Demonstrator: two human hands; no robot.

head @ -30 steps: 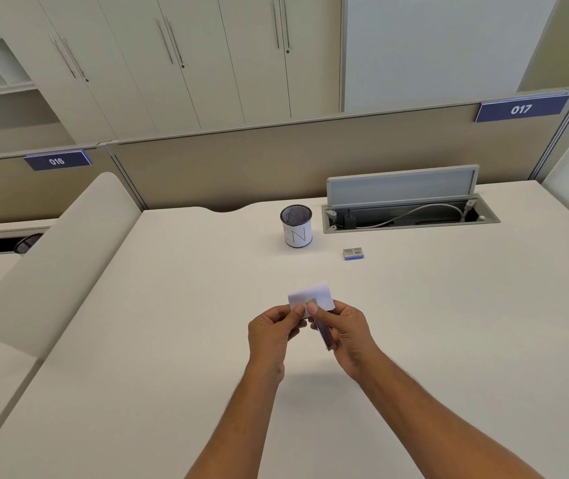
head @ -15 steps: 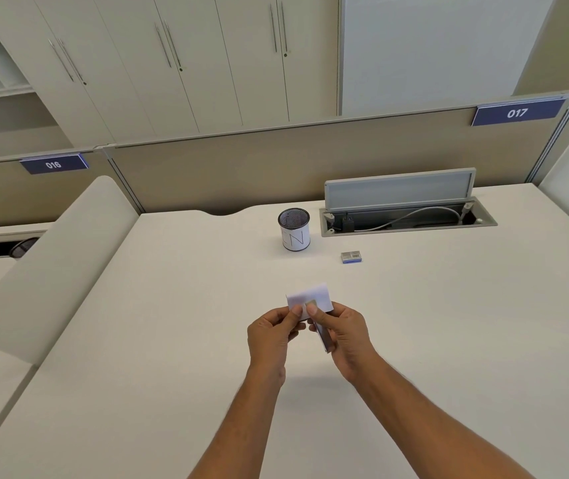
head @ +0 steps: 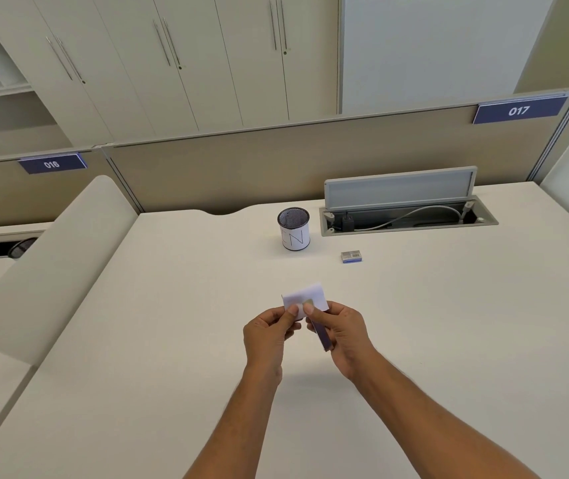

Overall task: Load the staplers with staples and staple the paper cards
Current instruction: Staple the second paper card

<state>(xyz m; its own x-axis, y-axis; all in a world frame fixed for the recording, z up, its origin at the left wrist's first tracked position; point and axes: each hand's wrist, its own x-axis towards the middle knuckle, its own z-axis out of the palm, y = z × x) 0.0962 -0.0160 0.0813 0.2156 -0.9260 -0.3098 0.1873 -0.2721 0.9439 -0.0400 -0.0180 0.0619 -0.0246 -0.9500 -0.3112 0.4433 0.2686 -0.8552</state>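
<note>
Pale cabinet doors are filling the top of the frame, and below them a beige partition is running across, carrying blue number plates reading 016 (head: 51, 163) at the left and 017 (head: 519, 110) at the upper right. A white counter (head: 172, 340) is spreading over the lower half of the picture.

Near the centre, both hands are meeting above the counter. The left hand (head: 265, 335) is pinching the lower left edge of a small white paper card (head: 305, 294) between thumb and fingers. The right hand (head: 343, 335) is closed around a slim dark stapler (head: 321, 335), which is pointing up toward the card; its front end seems to be sitting over the card's lower edge, though the thumbs are hiding the exact contact. The card is standing tilted above the fingertips, clear of the counter.

Farther back, just above centre, a mesh pen cup (head: 294, 228) with a white band is standing upright. To its right, a small staple box (head: 351, 256) is lying flat on the counter, well apart from the hands. Behind the box, a cable tray (head: 409, 221) set into the counter is standing with its lid (head: 400, 188) raised, and a pale cable is curving inside it.
</note>
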